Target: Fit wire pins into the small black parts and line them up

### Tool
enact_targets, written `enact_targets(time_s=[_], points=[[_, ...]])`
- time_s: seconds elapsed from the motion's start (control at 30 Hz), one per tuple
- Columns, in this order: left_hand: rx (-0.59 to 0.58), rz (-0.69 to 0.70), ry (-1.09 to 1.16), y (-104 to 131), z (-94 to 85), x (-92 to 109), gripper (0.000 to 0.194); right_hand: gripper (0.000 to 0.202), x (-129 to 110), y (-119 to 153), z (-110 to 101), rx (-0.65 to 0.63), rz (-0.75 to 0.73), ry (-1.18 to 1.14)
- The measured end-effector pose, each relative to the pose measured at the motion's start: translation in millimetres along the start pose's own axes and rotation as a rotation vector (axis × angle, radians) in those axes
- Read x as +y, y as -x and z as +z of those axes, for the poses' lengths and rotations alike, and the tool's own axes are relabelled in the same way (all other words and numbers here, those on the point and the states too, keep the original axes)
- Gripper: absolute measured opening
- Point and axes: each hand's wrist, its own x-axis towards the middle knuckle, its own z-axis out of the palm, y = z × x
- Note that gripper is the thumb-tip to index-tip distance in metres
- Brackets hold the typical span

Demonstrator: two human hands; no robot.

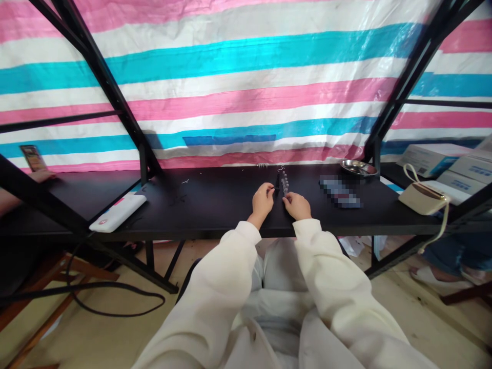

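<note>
My left hand rests over the black tabletop with its thumb and fingers pinched on a thin black piece; the dark surface hides most of its shape. Just to the right, my right hand is closed at the near end of a strip of small round greyish pieces. This strip runs away from me, side by side with the black piece. Small pale coiled bits lie at the table's back edge, beyond my hands.
At right are a round metal dish, a pixelated flat object, a beige pouch with a strap and white boxes. A white slab-like device lies left. Black frame posts flank the table; striped sheeting hangs behind.
</note>
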Motion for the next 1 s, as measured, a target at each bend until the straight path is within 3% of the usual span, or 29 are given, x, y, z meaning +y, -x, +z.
enact_targets(time_s=[0.2, 0.7, 0.83, 1.0], points=[[0.023, 0.003, 0.106, 0, -0.5, 0, 0.015, 0.02, -5, 1, -2, -0.03, -0.079, 0.045], [0.079, 0.054, 0.1, 3, -3.8, 4, 0.024, 0.023, -7, 2, -1, -0.064, -0.174, 0.068], [0.022, 0.075, 0.076, 5, -7.8, 12, 0.026, 0.022, -6, 0, 2, -0.047, -0.225, -0.028], [-0.001, 0.125, 0.133, 7, -7.6, 14, 0.024, 0.019, -3, -3, 7, 0.088, -0.254, -0.296]])
